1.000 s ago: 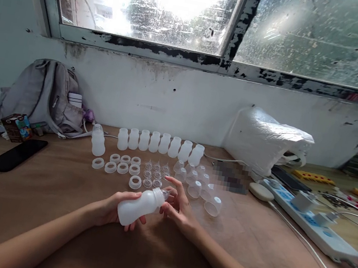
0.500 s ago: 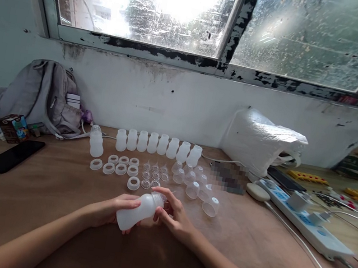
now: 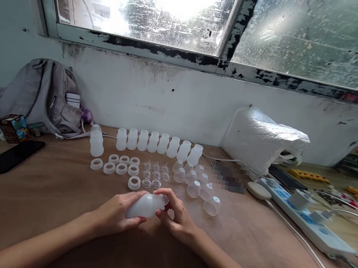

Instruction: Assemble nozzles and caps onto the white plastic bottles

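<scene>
Left hand [image 3: 112, 214] grips cloudy white bottle [image 3: 143, 207], fingers wrapped round fat part. Bottle tipped over, neck end toward right hand [image 3: 180, 220]. Right fingers hold neck end, one across top, thumb under. Bottle nearer than white rings [image 3: 133, 186], well away from far edge of bench [image 3: 33, 205], where more bottles [image 3: 163, 145] stand in row.

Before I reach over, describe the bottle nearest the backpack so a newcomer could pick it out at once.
Find the grey backpack at the far left. Just to its right, a frosted white bottle stands alone, left of a row of eight similar bottles. Unlike those, which are open-topped, it has a clear domed cap.
</scene>
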The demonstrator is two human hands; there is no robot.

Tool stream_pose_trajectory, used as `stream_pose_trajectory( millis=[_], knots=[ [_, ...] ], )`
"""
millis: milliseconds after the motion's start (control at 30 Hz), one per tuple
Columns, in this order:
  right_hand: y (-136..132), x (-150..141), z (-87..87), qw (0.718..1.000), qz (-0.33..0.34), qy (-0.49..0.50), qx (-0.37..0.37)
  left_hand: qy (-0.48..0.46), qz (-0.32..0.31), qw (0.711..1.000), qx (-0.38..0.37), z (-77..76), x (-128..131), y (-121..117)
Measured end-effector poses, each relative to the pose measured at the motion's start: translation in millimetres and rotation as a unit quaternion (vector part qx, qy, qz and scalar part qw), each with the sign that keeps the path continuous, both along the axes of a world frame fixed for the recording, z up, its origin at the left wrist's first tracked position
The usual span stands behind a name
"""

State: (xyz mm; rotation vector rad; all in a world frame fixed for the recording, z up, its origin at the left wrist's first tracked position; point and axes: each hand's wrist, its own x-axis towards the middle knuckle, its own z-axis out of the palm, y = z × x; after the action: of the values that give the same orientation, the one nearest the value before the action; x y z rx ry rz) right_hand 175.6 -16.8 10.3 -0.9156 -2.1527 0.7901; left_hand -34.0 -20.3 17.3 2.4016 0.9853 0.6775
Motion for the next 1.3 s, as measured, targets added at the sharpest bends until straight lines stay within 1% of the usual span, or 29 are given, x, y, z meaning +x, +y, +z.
stream_pose_trajectory(
  millis=[67, 100, 167, 200, 267, 333, 367, 433, 500, 533, 600, 667, 733, 800, 833, 900, 933, 1000, 1067, 1167, 1300],
  knots=[
    [5.7, 1.4, -2.8, 0.999, 0.005, -0.036, 0.010, 0.042, 0.042, 0.996, 0.071, -6.7, -1.5, 5.1],
    [9.7, 3.4, -3.8, 0.998, 0.000, -0.055, 0.032, 0.060, 0.059, 0.992, 0.099, -9.3, -2.2, 7.6],
    [19.7, 11.0, -4.1, 0.989, -0.037, -0.089, 0.110, 0.076, 0.080, 0.985, 0.130, -12.4, -3.2, 11.0],
    [25.5, 16.6, -3.1, 0.980, -0.068, -0.101, 0.158, 0.077, 0.089, 0.984, 0.135, -13.2, -3.4, 11.7],
    [37.3, 30.8, 1.3, 0.951, -0.165, -0.112, 0.235, 0.072, 0.101, 0.983, 0.137, -14.0, -3.5, 11.8],
    [47.2, 46.4, 8.0, 0.913, -0.282, -0.109, 0.273, 0.070, 0.103, 0.982, 0.144, -14.9, -3.7, 11.4],
    [50.7, 53.7, 11.5, 0.893, -0.331, -0.123, 0.278, 0.071, 0.101, 0.981, 0.149, -15.4, -4.0, 11.5],
    [54.8, 65.9, 17.2, 0.855, -0.404, -0.199, 0.258, 0.073, 0.099, 0.980, 0.157, -16.5, -5.0, 12.7],
    [55.6, 73.9, 20.0, 0.826, -0.437, -0.286, 0.211, 0.072, 0.098, 0.980, 0.156, -17.3, -6.2, 14.8],
    [55.3, 76.1, 20.2, 0.818, -0.441, -0.320, 0.184, 0.071, 0.099, 0.981, 0.154, -17.5, -6.8, 15.8],
    [54.0, 77.9, 19.4, 0.816, -0.430, -0.359, 0.141, 0.069, 0.101, 0.981, 0.148, -17.8, -7.2, 17.4],
    [52.4, 76.8, 18.7, 0.827, -0.411, -0.365, 0.118, 0.066, 0.105, 0.982, 0.144, -18.1, -6.8, 18.1],
    [50.9, 73.5, 19.4, 0.848, -0.391, -0.341, 0.108, 0.061, 0.107, 0.982, 0.143, -18.9, -5.9, 18.5],
    [49.4, 68.0, 21.4, 0.879, -0.380, -0.270, 0.096, 0.055, 0.109, 0.982, 0.142, -19.8, -5.0, 19.0],
    [48.5, 64.4, 22.6, 0.898, -0.377, -0.212, 0.084, 0.053, 0.111, 0.982, 0.143, -20.2, -4.6, 19.2],
    [46.5, 55.3, 24.2, 0.929, -0.363, -0.057, 0.041, 0.052, 0.116, 0.981, 0.145, -20.8, -4.2, 19.5],
    [45.2, 50.2, 24.2, 0.938, -0.346, 0.026, 0.011, 0.052, 0.119, 0.981, 0.146, -20.9, -4.2, 19.5],
    [42.1, 39.6, 21.9, 0.941, -0.297, 0.155, -0.050, 0.052, 0.122, 0.980, 0.149, -20.6, -4.1, 19.0],
    [38.3, 29.4, 17.0, 0.937, -0.252, 0.219, -0.100, 0.053, 0.126, 0.979, 0.153, -20.1, -4.1, 18.2],
    [32.9, 16.0, 7.3, 0.933, -0.208, 0.252, -0.150, 0.053, 0.133, 0.977, 0.159, -19.9, -3.7, 17.1],
    [27.2, 4.9, -3.1, 0.928, -0.158, 0.270, -0.204, 0.044, 0.128, 0.976, 0.173, -21.5, -3.2, 16.4]
  ],
)
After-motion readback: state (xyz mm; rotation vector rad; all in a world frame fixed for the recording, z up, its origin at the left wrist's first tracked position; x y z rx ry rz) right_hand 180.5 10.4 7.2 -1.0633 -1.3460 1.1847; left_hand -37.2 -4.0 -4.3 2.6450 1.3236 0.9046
